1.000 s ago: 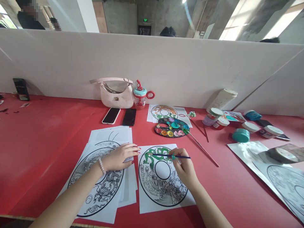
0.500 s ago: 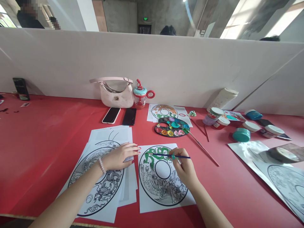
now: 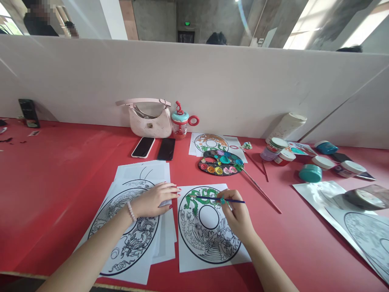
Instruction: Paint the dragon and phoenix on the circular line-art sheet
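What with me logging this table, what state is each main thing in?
Left hand: flat, palm down
Right hand: closed, gripping
Blue brush: held
Painted sheet: part green, rest uncoloured
Paper stack: uneven, no colour visible
Palette: loaded with paint
Long red brush: lying down
White-edged phone: screen dark
Black phone: screen dark
Handbag: upright
Cup: lidded
Purple jar: capped

two hands (image 3: pixel 156 199), one palette (image 3: pixel 209 154), one handbag (image 3: pixel 150 125)

Daylight showed at the upper-left window (image 3: pixel 9 22); glare whitened the far-right paper (image 3: pixel 320 189) and soft shadows lay on the partition (image 3: pixel 219 85). Blue paintbrush (image 3: pixel 206 198) read fairly crisp; the right-edge container (image 3: pixel 366 198) looked stretched, probably by the wide lens.
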The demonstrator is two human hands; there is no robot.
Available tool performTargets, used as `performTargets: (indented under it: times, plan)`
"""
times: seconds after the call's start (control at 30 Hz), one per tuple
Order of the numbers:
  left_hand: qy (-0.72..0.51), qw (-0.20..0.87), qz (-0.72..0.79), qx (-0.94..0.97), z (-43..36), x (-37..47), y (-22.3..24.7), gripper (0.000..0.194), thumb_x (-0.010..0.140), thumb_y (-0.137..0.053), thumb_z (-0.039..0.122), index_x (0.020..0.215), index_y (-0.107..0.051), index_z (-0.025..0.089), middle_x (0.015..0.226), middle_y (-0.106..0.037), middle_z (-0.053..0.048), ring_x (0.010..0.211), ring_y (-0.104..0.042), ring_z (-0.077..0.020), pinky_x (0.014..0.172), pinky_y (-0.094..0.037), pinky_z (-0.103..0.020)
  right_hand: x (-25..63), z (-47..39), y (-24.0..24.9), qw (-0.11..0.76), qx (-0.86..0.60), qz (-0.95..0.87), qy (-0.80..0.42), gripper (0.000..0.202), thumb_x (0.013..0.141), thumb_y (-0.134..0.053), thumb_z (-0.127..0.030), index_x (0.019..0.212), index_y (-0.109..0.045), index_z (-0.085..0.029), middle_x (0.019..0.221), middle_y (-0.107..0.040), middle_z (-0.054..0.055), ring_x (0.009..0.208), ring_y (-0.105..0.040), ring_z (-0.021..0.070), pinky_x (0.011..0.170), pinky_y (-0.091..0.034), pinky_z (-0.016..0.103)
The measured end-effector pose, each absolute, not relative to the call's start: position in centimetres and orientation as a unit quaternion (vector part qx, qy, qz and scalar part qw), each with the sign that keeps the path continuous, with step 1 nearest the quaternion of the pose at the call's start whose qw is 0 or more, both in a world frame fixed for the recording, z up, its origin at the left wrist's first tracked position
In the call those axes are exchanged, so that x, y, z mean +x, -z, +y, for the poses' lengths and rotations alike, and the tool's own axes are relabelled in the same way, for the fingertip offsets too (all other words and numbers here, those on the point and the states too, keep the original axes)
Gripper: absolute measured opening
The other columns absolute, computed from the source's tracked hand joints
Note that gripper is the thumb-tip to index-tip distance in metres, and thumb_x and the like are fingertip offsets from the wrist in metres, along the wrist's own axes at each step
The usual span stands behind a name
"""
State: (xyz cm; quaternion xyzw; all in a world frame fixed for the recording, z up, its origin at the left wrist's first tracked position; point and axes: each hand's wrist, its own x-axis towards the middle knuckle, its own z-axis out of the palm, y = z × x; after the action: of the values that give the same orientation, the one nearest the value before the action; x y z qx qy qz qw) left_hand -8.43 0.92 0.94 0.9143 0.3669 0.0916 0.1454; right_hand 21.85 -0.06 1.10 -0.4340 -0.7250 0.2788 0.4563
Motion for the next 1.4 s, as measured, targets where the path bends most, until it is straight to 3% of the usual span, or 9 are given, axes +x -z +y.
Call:
performTargets:
  times: [0.6, 0.87, 1.4]
  plan:
    - [-0.099, 0.141, 0.366, 0.915, 0.91, -8.44, -0.89, 0.039, 0.092, -0.048, 0.036, 0.128, -0.052, 0.023, 0.136, -0.050, -0.004, 0.130, -0.039, -0.0247, 0.110, -0.030, -0.043, 21.87, -0.14, -1.34, 0.460, -0.433, -0.728, -0.266, 0.005, 0.086, -0.042, -0.018, 0.083, -0.042, -0.022, 0.081, -0.059, 0.003, 0.068, -0.057, 0.0138, 0.059, -0.049, 0.026]
    - [-0.095, 0.143, 0.366, 0.914, 0.91, -8.35, -1.14, 0.039, 0.093, -0.046, 0.039, 0.128, -0.052, 0.022, 0.136, -0.050, -0.003, 0.129, -0.039, -0.0247, 0.110, -0.031, -0.043, 21.80, -0.17, -1.47, 0.449, -0.443, -0.728, -0.269, 0.004, 0.086, -0.042, -0.019, 0.083, -0.042, -0.022, 0.083, -0.059, 0.004, 0.065, -0.056, 0.0131, 0.049, -0.043, 0.023]
    - [-0.094, 0.143, 0.366, 0.915, 0.90, -8.28, -1.18, 0.039, 0.092, -0.047, 0.037, 0.127, -0.053, 0.021, 0.136, -0.050, -0.005, 0.129, -0.040, -0.0248, 0.109, -0.032, -0.043, 21.81, -0.18, -1.40, 0.451, -0.434, -0.730, -0.275, 0.004, 0.088, -0.042, -0.020, 0.085, -0.041, -0.022, 0.084, -0.058, 0.004, 0.068, -0.058, 0.0135, 0.049, -0.043, 0.023]
